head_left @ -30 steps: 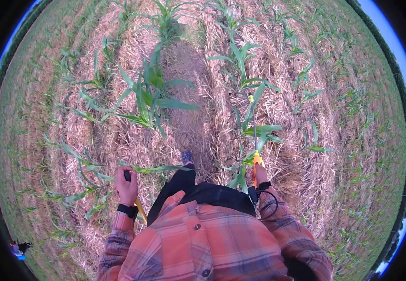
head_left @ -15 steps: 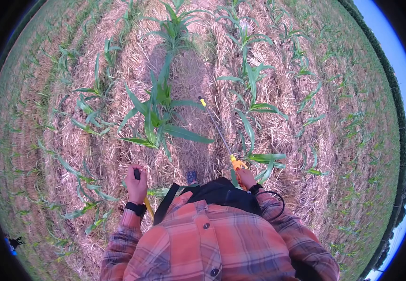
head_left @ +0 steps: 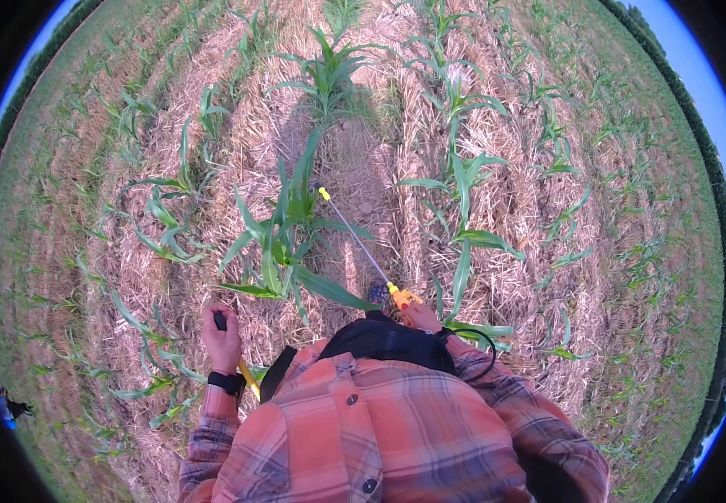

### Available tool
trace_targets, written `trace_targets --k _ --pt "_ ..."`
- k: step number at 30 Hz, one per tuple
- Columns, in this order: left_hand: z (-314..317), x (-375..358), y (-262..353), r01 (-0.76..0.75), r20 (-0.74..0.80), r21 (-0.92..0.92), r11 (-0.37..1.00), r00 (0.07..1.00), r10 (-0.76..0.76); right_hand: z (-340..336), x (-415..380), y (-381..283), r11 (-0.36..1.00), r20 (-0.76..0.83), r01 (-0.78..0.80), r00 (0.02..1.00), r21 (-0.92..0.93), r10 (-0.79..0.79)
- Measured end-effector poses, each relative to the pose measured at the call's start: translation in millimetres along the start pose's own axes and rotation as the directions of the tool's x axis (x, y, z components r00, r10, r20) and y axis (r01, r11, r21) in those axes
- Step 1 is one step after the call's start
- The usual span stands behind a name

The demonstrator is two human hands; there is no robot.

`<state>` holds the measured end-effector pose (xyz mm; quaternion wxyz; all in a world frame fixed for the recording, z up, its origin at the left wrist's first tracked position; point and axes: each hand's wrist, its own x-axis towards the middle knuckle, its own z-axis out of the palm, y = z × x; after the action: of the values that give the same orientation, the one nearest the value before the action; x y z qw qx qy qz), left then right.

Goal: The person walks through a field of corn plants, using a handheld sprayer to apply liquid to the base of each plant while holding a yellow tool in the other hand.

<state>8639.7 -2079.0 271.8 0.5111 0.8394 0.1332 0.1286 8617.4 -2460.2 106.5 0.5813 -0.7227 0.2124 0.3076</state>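
The right hand has its fingers curled closed around the orange trigger handle of a spray wand; whether the trigger is squeezed cannot be told. The left hand is clenched around a black grip, its end showing above the fist, with a yellow lever slanting down past the wrist. It seems to belong to that grip.

The landmark is the large corn plant in front of the body. The right hand and handle are to its right and nearer the body; the left hand is to its left, also nearer. The wand slants up and left from the handle, so its yellow nozzle fitting sits by the plant's upper right leaves, touching or not, I cannot tell. Gripping it at the rear end probably keeps the hand clear and lets the wrist aim the tip. A patterned shoe is right of the plant, and straw covers the ground farther right.
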Motion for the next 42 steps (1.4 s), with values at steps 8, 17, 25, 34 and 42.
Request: trace_targets --k 8,17,25,34,42 --pt "84.7 66.6 43.7 -0.096 0.037 0.156 0.983 0.995 0.092 -97.1 56.6 -10.9 0.970 -0.151 -0.120 0.977 0.211 0.154" --pt "129.1 116.7 56.4 -0.013 0.099 0.166 0.986 0.995 -0.004 -180.2 100.4 -20.5 0.865 -0.370 -0.008 0.902 0.501 0.223" --pt "162.6 187.1 49.0 0.032 0.162 0.096 0.995 0.986 -0.048 -187.3 132.5 -69.4 0.869 -0.468 0.063 0.860 0.490 0.202" --pt "160.7 271.7 29.8 0.122 0.165 -0.040 0.992 0.980 -0.114 -138.1 190.3 -157.9 0.946 -0.278 -0.135 0.935 0.296 0.221" --pt "167.0 311.5 32.4 0.087 0.160 -0.074 0.993 0.984 -0.074 -109.7 202.9 -250.6 0.991 0.085 -0.117 0.989 -0.065 0.123"
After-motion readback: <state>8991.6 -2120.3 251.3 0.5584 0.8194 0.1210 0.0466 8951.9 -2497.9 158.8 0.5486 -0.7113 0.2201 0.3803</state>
